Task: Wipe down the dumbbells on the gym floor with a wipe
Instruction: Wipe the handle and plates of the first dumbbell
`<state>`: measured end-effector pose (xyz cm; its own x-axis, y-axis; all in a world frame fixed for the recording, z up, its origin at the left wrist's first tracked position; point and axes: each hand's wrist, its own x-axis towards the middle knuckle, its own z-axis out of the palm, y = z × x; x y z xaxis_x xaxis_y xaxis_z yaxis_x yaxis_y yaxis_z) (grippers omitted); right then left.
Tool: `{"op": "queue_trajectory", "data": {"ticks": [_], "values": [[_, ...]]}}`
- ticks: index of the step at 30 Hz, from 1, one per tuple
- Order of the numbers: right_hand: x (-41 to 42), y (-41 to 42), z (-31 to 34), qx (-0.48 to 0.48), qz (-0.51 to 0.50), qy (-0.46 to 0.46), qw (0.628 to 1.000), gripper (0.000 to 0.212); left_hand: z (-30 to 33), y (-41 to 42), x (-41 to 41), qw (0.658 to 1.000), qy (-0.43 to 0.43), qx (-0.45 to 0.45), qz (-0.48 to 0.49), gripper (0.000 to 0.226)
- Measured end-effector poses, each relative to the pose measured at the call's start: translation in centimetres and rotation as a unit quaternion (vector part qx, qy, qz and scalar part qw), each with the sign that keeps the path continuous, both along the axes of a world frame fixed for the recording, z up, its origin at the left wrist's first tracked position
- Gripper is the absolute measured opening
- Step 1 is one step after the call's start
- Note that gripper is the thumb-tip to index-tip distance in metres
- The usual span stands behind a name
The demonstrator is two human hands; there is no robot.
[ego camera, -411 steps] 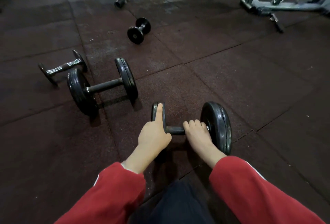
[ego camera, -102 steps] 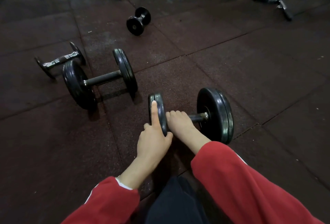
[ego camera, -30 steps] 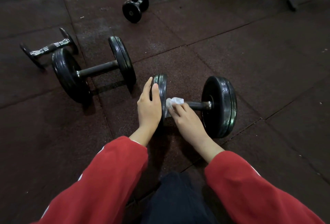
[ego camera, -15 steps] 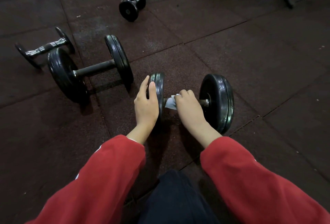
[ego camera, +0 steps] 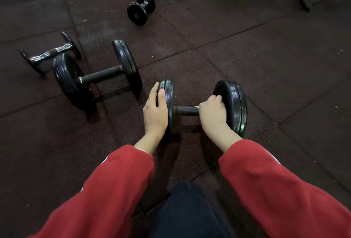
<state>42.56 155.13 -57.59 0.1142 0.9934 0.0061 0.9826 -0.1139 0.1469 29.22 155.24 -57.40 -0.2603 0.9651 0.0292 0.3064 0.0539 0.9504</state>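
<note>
On the dark rubber gym floor [ego camera: 266,63], a slim chrome-handled dumbbell [ego camera: 49,53] is seen at far left, lying just behind a large black dumbbell [ego camera: 98,75]. Farther back, a small black dumbbell [ego camera: 141,8] is set well apart. Nearest the person, a third black dumbbell [ego camera: 185,110] is steadied by the left hand [ego camera: 155,109], laid flat with fingers together against its left plate. The right hand [ego camera: 212,113] is curled around the bar beside the right plate, closed on a white wipe [ego camera: 196,107], of which only a corner is shown. Red sleeves [ego camera: 275,186] are worn.
</note>
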Motion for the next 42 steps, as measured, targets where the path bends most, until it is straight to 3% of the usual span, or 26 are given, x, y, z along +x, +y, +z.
{"op": "queue_trajectory", "data": {"ticks": [4, 5, 8, 12, 17, 20, 23, 26, 35, 38, 42], "values": [[-0.8, -1.5, 0.1, 0.021, -0.023, -0.023, 0.999, 0.065, 0.0, 0.0, 0.0, 1.000, -0.006, 0.000, 0.000, 0.039], [-1.2, -2.0, 0.4, -0.003, -0.051, -0.021, 0.998, 0.060, -0.1, -0.1, 0.0, 1.000, -0.007, -0.001, 0.000, 0.040], [-1.1, -2.6, -0.4, -0.028, -0.078, -0.050, 0.995, 0.019, -0.1, -0.2, 0.0, 1.000, -0.009, -0.001, 0.002, 0.040], [-0.7, -1.9, 0.8, -0.022, -0.038, -0.014, 0.999, 0.038, -0.1, -0.2, 0.1, 1.000, -0.010, -0.003, 0.002, 0.040], [-1.1, 0.3, 0.4, -0.003, 0.112, 0.138, 0.984, 0.027, -0.3, 0.0, 0.1, 1.000, 0.003, 0.010, 0.023, 0.038], [-2.7, -0.8, -0.6, 0.031, 0.160, 0.169, 0.972, 0.019, -0.4, 0.0, 0.1, 1.000, 0.007, 0.014, 0.021, 0.038], [-2.8, -0.8, -1.7, 0.101, 0.142, 0.232, 0.957, 0.016, -0.4, -0.1, 0.1, 1.000, 0.002, 0.019, 0.022, 0.038], [-2.7, -0.4, -2.1, 0.063, 0.139, 0.272, 0.950, 0.026, -0.5, -0.1, 0.1, 1.000, 0.003, 0.019, 0.024, 0.038], [-3.4, -1.8, -2.1, 0.082, 0.189, 0.301, 0.931, 0.049, -0.3, 0.0, 0.1, 1.000, 0.002, 0.016, 0.024, 0.038], [-3.5, -1.5, -2.5, 0.104, 0.190, 0.272, 0.938, 0.044, -0.3, -0.1, 0.2, 1.000, 0.003, 0.017, 0.024, 0.038], [-3.8, 0.1, -1.4, 0.060, 0.140, 0.289, 0.945, 0.021, -0.2, 0.0, 0.2, 1.000, 0.000, 0.014, 0.028, 0.038]]}}
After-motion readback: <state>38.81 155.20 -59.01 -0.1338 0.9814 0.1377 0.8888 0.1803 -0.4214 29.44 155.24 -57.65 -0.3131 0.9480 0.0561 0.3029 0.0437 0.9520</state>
